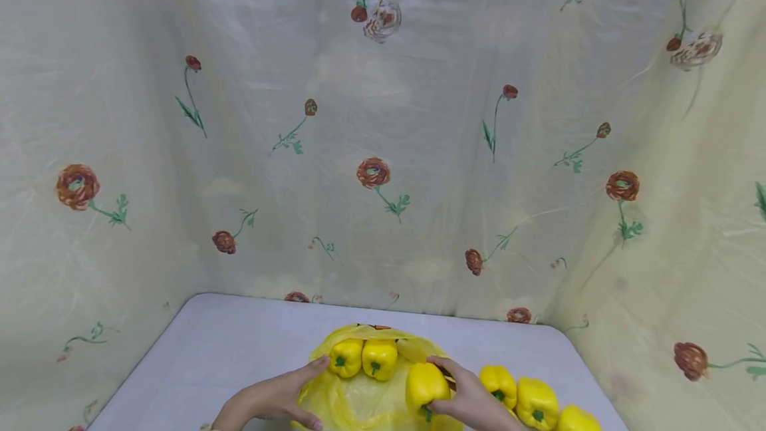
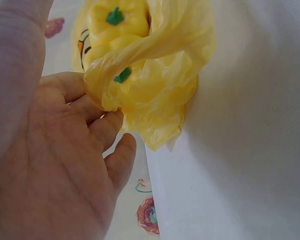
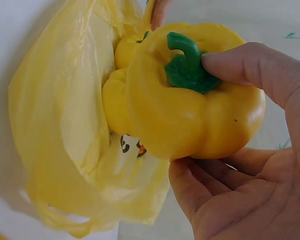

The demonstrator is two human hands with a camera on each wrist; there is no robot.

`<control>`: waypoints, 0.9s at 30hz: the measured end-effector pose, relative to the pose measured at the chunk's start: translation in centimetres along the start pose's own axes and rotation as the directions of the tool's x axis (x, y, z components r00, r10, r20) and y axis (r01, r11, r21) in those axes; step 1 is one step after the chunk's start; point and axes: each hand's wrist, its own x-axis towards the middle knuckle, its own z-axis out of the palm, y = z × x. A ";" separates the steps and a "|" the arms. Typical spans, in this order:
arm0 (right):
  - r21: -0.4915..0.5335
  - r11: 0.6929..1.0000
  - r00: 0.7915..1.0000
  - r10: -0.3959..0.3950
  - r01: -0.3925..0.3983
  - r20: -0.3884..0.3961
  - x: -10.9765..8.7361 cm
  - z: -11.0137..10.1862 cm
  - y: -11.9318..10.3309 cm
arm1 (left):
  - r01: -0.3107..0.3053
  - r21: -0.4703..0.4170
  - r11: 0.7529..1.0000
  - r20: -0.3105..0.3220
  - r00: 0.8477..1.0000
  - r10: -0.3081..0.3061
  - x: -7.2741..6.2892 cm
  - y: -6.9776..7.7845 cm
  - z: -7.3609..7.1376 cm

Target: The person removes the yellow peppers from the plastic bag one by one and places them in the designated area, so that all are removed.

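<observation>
Nearest to me, I see the left hand [image 1: 272, 396] at the left side of the yellow plastic bag [image 1: 353, 411]; its thumb and fingers are spread apart, and some fingertips touch the edge of the bag. The right hand [image 1: 475, 399] pinches a yellow bell pepper [image 1: 427, 384], with the thumb beside its green stem [image 3: 190, 65] and the fingers against the other side. This pepper is at the right part of the bag's mouth; whether it touches the plastic, I cannot tell. To the right of this hand, more yellow peppers [image 1: 536, 403] lie close together, partly cut by the frame. A little farther, two peppers [image 1: 380, 358] are inside the bag, side by side, stems toward me. All is upon a white table [image 1: 239, 331], and behind it hangs a pale cloth [image 1: 431, 118] with printed red flowers.
</observation>
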 end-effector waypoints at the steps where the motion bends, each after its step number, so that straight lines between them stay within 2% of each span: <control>1: 0.007 1.000 1.000 0.009 -0.009 -0.001 -0.2 -0.1 0.1 | 0.000 -0.003 1.000 0.001 1.000 0.000 0.0 0.0 0.1; 6: 0.021 1.000 1.000 0.012 -0.012 -0.013 -1.0 -0.5 0.3 | 0.018 -0.008 1.000 -0.006 1.000 -0.018 0.1 0.1 0.1; 10: -0.008 1.000 0.999 -0.013 0.013 -0.046 -1.8 -0.7 0.5 | 0.022 -0.012 1.000 -0.006 1.000 -0.022 0.1 0.2 0.2; 17: -0.012 0.999 0.993 -0.040 0.039 -0.107 -3.2 -1.2 1.2 | -0.001 -0.003 1.000 -0.008 1.000 0.001 0.0 0.1 0.2; 23: 0.012 0.999 0.994 -0.037 0.039 -0.108 -4.6 -2.5 2.5 | -0.006 -0.009 1.000 -0.008 1.000 0.006 -0.1 0.2 0.2; 27: 0.007 0.997 0.989 -0.075 0.076 -0.127 -5.8 -3.5 3.4 | -0.010 -0.010 1.000 -0.011 1.000 0.009 -0.1 0.3 0.2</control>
